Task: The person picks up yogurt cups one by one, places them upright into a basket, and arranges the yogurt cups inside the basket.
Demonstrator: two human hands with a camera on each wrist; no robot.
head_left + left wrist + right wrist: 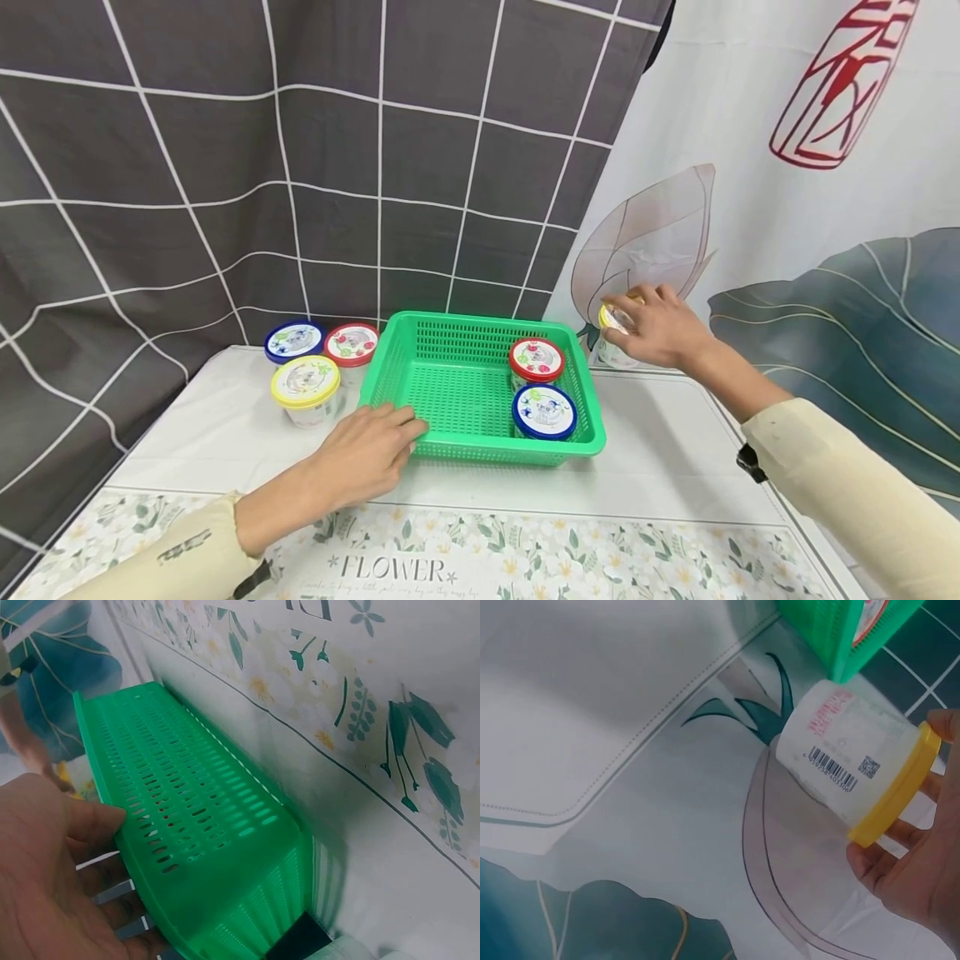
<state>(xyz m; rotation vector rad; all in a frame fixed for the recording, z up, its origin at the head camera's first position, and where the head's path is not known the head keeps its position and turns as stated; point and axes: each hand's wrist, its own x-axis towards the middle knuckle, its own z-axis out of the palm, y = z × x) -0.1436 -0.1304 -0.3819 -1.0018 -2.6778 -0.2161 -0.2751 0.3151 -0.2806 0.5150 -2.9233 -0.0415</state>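
Observation:
My right hand (660, 329) grips a white plastic tub (847, 750) by its yellow lid (900, 787), just right of the green basket (465, 448). The tub's printed side, with a barcode, faces the right wrist camera. At the basket's near left corner, my left hand (371, 450) holds the rim, thumb (101, 817) outside and fingers reaching over the edge. Inside the basket, along its right side, stand a red-lidded tub (537, 358) and a blue-lidded tub (544, 412), the blue one nearer me.
Left of the basket stand three more tubs with a blue lid (293, 340), a red lid (352, 343) and a yellow lid (305, 380). A dark checked curtain (330, 142) and a white printed curtain (720, 100) hang behind the table (660, 467), which has a flowered cloth.

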